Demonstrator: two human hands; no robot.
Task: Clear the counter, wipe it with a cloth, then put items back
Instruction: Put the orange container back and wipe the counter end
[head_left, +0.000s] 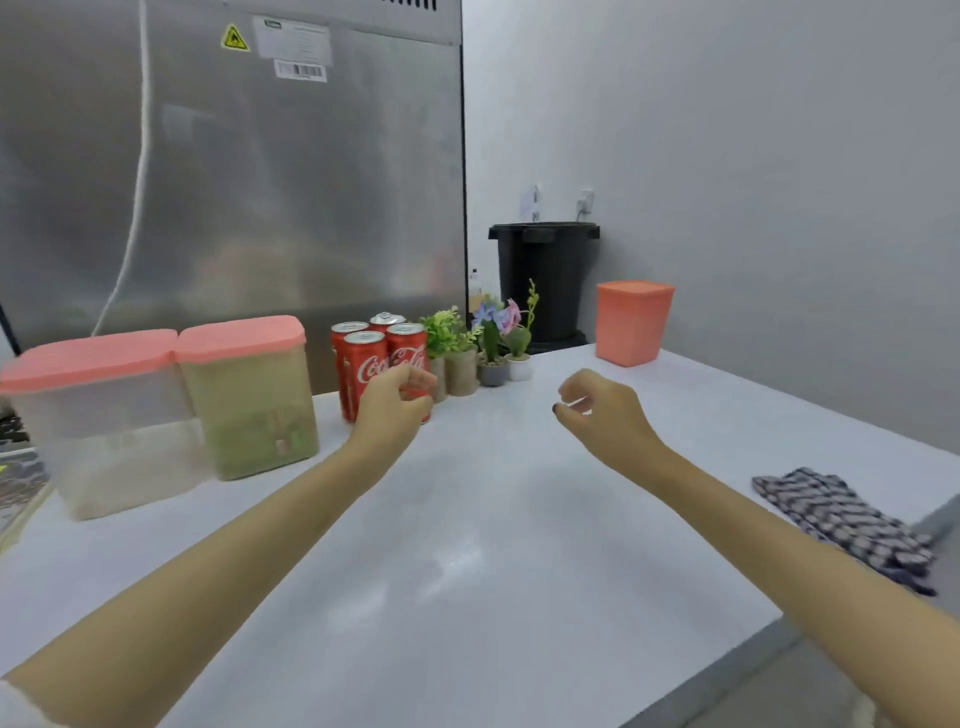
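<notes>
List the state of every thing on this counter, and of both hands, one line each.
Clear container, lid on, partly filled.
Green-filled container, lid on.
Cola cans, four, upright, grouped together.
Potted plants, upright, in a row.
Orange box, lid on.
Cloth, crumpled, near the right edge of the counter.
Left hand, fingers curled at the cans; grip unclear.
Right hand, loosely curled, holding nothing.

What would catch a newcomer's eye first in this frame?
The four red cola cans at the back of the white counter stand out, with the left hand curled right in front of them; whether it touches one is unclear. Two pink-lidded containers stand at the left, and a patterned cloth lies at the right edge, past the loosely curled, empty right hand.
</notes>
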